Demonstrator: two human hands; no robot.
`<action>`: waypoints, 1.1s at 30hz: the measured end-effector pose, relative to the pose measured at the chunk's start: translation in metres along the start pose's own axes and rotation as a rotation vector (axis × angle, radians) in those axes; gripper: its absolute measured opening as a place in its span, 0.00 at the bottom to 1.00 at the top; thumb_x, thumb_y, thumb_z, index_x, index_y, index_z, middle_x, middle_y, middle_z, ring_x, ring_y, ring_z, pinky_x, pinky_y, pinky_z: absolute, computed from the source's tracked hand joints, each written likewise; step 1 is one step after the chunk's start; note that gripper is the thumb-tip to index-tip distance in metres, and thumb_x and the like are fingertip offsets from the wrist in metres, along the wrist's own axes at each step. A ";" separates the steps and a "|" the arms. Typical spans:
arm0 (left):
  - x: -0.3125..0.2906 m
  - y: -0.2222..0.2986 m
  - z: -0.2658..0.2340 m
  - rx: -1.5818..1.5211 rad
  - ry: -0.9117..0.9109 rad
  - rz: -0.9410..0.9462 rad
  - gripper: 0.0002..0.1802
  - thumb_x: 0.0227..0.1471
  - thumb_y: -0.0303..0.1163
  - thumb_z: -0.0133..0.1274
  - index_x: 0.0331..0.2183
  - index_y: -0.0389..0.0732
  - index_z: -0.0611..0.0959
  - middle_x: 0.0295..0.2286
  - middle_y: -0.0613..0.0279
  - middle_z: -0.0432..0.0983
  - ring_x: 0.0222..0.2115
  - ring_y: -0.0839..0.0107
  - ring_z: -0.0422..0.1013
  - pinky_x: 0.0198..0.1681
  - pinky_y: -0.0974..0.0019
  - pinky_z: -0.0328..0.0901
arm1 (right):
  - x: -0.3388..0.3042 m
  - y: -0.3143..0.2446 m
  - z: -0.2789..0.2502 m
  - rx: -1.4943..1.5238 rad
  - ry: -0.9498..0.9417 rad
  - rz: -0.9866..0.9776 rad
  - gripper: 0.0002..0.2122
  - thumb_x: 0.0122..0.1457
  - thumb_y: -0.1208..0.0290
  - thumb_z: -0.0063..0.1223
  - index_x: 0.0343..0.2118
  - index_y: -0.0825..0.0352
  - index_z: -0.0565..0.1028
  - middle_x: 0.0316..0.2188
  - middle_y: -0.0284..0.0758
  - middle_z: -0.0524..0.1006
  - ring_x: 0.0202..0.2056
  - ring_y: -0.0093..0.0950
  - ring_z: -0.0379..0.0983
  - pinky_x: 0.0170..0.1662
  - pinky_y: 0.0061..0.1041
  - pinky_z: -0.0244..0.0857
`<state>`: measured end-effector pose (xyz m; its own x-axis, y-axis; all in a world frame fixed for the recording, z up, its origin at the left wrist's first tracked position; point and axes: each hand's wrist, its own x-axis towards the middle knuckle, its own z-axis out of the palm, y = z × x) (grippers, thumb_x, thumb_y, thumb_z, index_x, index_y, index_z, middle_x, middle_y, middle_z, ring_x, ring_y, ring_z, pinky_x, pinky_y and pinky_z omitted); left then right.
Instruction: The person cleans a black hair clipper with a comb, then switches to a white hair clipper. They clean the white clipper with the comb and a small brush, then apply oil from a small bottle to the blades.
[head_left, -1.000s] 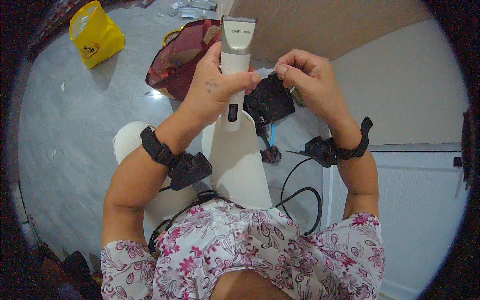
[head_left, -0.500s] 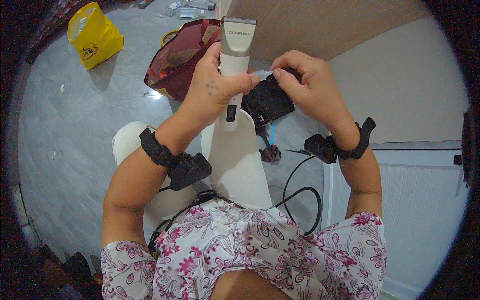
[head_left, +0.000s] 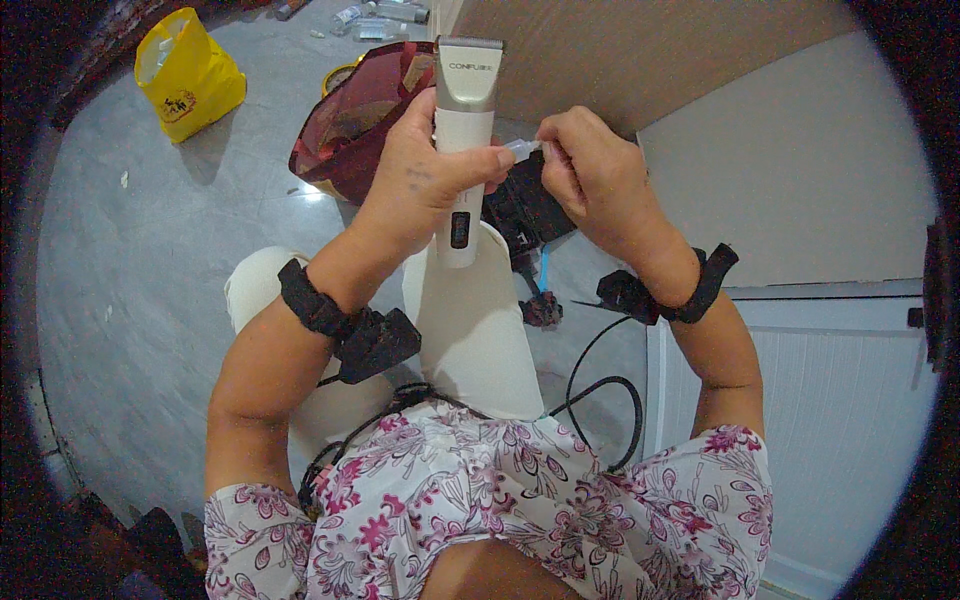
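A white hair clipper (head_left: pixel 466 130) with a pale metallic head and a dark display stands upright in my left hand (head_left: pixel 408 190), blade end pointing away from me. My left thumb lies across its body. Beside the thumb tip, a small translucent plastic tube (head_left: pixel 521 150) sticks out to the right; how my left fingers hold it is partly hidden behind the clipper. My right hand (head_left: pixel 600 175) is closed, with thumb and forefinger pinched at the tube's right end. Whatever small part sits inside that pinch is covered by my fingers.
Beyond my knees stand a dark red bag (head_left: pixel 340 140) and a yellow bag (head_left: pixel 190 80). Clear bottles (head_left: pixel 380 28) lie at the far edge. A black case (head_left: pixel 525 205) is below my right hand. A wooden panel (head_left: pixel 600 50) and white door (head_left: pixel 800 400) bound the right side. Black cables (head_left: pixel 640 410) loop near my lap.
My right hand has rotated, its fingers curling tighter at the tube's end. The clipper and my left hand have shifted slightly left and toward me.
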<state>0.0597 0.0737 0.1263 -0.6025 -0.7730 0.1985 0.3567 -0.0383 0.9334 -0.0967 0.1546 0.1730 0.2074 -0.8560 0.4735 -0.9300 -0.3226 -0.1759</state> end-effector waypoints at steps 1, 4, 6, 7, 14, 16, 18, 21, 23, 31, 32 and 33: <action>0.000 0.001 0.000 -0.020 -0.013 -0.002 0.22 0.36 0.30 0.59 0.35 0.37 0.68 0.22 0.62 0.71 0.22 0.76 0.69 0.27 0.73 0.64 | 0.000 0.001 -0.001 -0.021 -0.014 -0.018 0.08 0.46 0.74 0.48 0.30 0.68 0.66 0.26 0.41 0.67 0.29 0.41 0.68 0.29 0.34 0.65; -0.001 0.002 0.000 -0.025 -0.032 -0.041 0.22 0.36 0.29 0.59 0.35 0.38 0.67 0.22 0.62 0.71 0.22 0.76 0.69 0.26 0.73 0.64 | -0.003 0.006 -0.005 -0.130 -0.088 -0.093 0.08 0.44 0.75 0.49 0.29 0.67 0.66 0.26 0.40 0.66 0.29 0.40 0.68 0.28 0.35 0.65; 0.000 0.001 0.001 -0.008 -0.029 -0.055 0.22 0.36 0.28 0.59 0.35 0.38 0.67 0.22 0.62 0.71 0.22 0.76 0.69 0.25 0.74 0.64 | -0.005 0.010 -0.004 -0.164 -0.098 -0.096 0.11 0.42 0.80 0.49 0.31 0.68 0.66 0.25 0.39 0.65 0.28 0.40 0.66 0.28 0.35 0.62; 0.001 0.000 0.003 -0.061 -0.021 -0.070 0.23 0.35 0.27 0.59 0.35 0.37 0.67 0.22 0.62 0.71 0.21 0.76 0.69 0.23 0.73 0.64 | -0.006 0.010 -0.003 -0.170 -0.100 -0.102 0.12 0.40 0.82 0.48 0.32 0.69 0.65 0.24 0.39 0.64 0.27 0.40 0.65 0.28 0.35 0.60; 0.003 -0.002 0.006 -0.064 -0.095 -0.152 0.27 0.35 0.28 0.61 0.39 0.37 0.67 0.23 0.63 0.71 0.21 0.74 0.69 0.24 0.71 0.65 | -0.015 0.010 -0.003 -0.188 -0.174 -0.024 0.11 0.41 0.79 0.48 0.30 0.67 0.65 0.25 0.41 0.65 0.28 0.41 0.66 0.28 0.35 0.61; 0.003 -0.001 0.007 -0.092 -0.095 -0.160 0.27 0.35 0.27 0.61 0.38 0.37 0.67 0.23 0.63 0.71 0.20 0.74 0.69 0.23 0.71 0.65 | -0.013 0.010 -0.004 -0.212 -0.212 0.000 0.09 0.42 0.76 0.50 0.27 0.66 0.64 0.24 0.39 0.65 0.27 0.40 0.67 0.27 0.35 0.64; 0.006 0.002 0.006 -0.141 -0.107 -0.154 0.26 0.35 0.27 0.60 0.38 0.37 0.66 0.23 0.62 0.71 0.20 0.74 0.69 0.23 0.71 0.65 | -0.009 0.011 -0.007 -0.172 -0.210 -0.010 0.09 0.42 0.76 0.50 0.27 0.66 0.64 0.23 0.40 0.65 0.26 0.40 0.67 0.27 0.36 0.63; 0.011 0.002 0.006 -0.132 -0.130 -0.150 0.26 0.35 0.27 0.60 0.38 0.37 0.66 0.23 0.62 0.71 0.20 0.75 0.69 0.23 0.71 0.65 | -0.006 0.011 -0.009 -0.099 -0.198 0.007 0.08 0.42 0.76 0.49 0.27 0.67 0.63 0.23 0.41 0.65 0.25 0.42 0.66 0.26 0.37 0.62; 0.012 0.003 0.005 -0.140 -0.137 -0.158 0.25 0.35 0.27 0.59 0.38 0.37 0.66 0.22 0.63 0.70 0.20 0.74 0.68 0.23 0.70 0.65 | -0.006 0.009 -0.009 -0.048 -0.190 0.033 0.08 0.43 0.77 0.47 0.27 0.68 0.63 0.22 0.42 0.65 0.25 0.42 0.66 0.26 0.37 0.61; 0.007 0.008 0.004 -0.105 -0.180 -0.157 0.28 0.36 0.30 0.60 0.39 0.37 0.66 0.24 0.61 0.71 0.21 0.74 0.69 0.25 0.70 0.66 | -0.009 0.005 -0.014 0.119 -0.189 0.105 0.04 0.44 0.79 0.42 0.25 0.69 0.63 0.19 0.42 0.64 0.21 0.42 0.65 0.24 0.34 0.59; 0.005 0.010 0.003 -0.108 -0.184 -0.176 0.28 0.36 0.30 0.61 0.40 0.37 0.66 0.24 0.61 0.71 0.21 0.74 0.70 0.25 0.70 0.66 | -0.009 0.003 -0.014 0.128 -0.198 0.099 0.03 0.45 0.79 0.42 0.25 0.69 0.63 0.19 0.42 0.64 0.21 0.41 0.65 0.24 0.34 0.59; -0.001 0.006 0.002 -0.121 -0.195 -0.177 0.28 0.36 0.30 0.61 0.40 0.37 0.66 0.24 0.61 0.71 0.21 0.74 0.70 0.25 0.70 0.66 | -0.015 0.000 -0.012 0.146 -0.200 0.121 0.03 0.45 0.79 0.42 0.25 0.69 0.63 0.18 0.42 0.64 0.20 0.41 0.65 0.24 0.33 0.59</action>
<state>0.0610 0.0750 0.1328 -0.7847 -0.6117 0.1002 0.3092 -0.2461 0.9186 -0.1034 0.1718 0.1762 0.1664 -0.9499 0.2646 -0.9011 -0.2555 -0.3503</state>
